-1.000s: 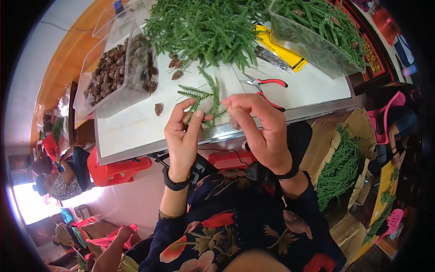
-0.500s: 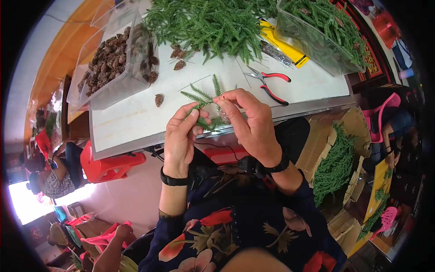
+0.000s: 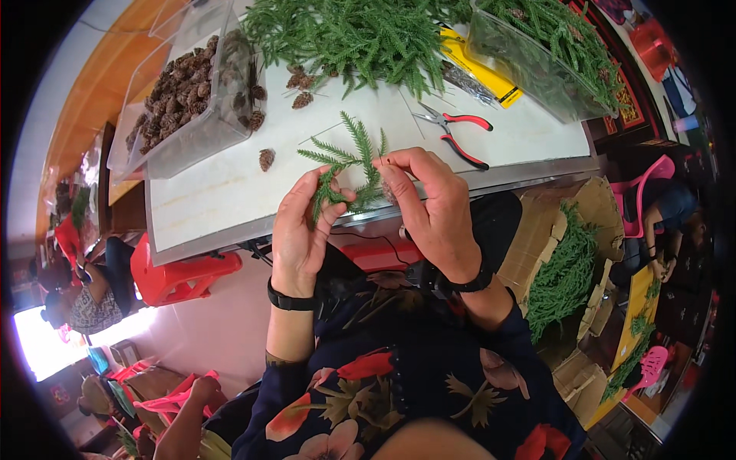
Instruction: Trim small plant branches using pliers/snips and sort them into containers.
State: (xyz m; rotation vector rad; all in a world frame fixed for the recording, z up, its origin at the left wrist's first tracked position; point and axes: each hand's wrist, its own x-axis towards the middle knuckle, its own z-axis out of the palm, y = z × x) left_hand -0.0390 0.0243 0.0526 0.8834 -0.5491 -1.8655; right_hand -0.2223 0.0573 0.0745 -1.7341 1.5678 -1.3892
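Note:
My left hand (image 3: 300, 218) is closed around the lower part of a green artificial pine sprig (image 3: 359, 142), whose needled tips fan out above the fingers over the table edge. Thumb and forefinger of my right hand (image 3: 433, 199) pinch close beside the sprig. A small brown pine cone (image 3: 389, 195) shows partly behind the right thumb; the thin wire it seems to hang from is hard to make out. Red-and-black pliers (image 3: 460, 138) lie on the white table (image 3: 207, 207) with their jaws apart, beyond my right hand.
A clear bin (image 3: 184, 142) of pine cones stands at the left. Loose cones (image 3: 266, 159) lie near it. Green sprigs (image 3: 345, 46) are heaped at the back, beside a yellow packet (image 3: 491, 73) and another bin (image 3: 529, 77). A cardboard box (image 3: 525, 230) of greenery sits at right.
The sprig has turned more upright and its tips are spread further apart. My left fingers have opened slightly around it, and the right hand has shifted a little to the right.

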